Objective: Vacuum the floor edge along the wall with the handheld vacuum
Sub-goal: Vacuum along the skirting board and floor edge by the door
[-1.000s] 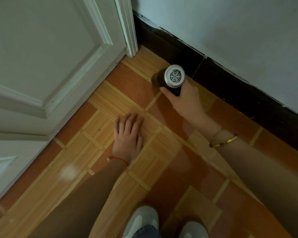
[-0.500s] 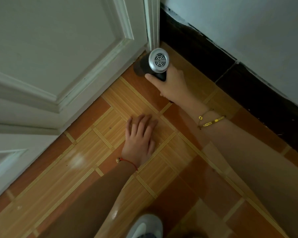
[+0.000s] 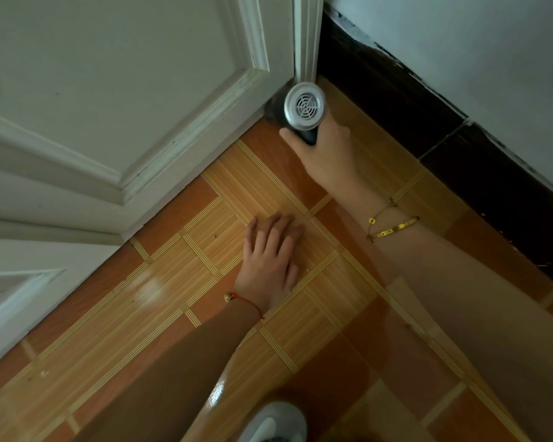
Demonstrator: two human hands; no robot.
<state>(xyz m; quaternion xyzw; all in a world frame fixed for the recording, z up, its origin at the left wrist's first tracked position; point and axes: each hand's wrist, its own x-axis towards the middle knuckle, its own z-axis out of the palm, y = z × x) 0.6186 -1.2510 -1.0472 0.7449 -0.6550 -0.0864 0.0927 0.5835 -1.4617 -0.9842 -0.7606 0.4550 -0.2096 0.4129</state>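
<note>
So the right hand (image 3: 324, 148), wrapped tight around the handheld vacuum (image 3: 300, 111), has slid it along the dark baseboard (image 3: 428, 122) right into the corner by the door (image 3: 125, 90). Left hand (image 3: 270, 260) rests flat, fingers together, on the floor (image 3: 173, 314). Looks like this edge is done.

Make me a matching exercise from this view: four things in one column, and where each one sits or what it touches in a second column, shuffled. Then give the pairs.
Things
1. handheld vacuum
2. left hand
3. gold bracelets
4. red string

Places
A. lying flat on the tiled floor
B. around the left wrist
C. in the corner where the white door meets the dark baseboard, gripped by the right hand
D. around the right wrist

Pairs: 1-C, 2-A, 3-D, 4-B
</note>
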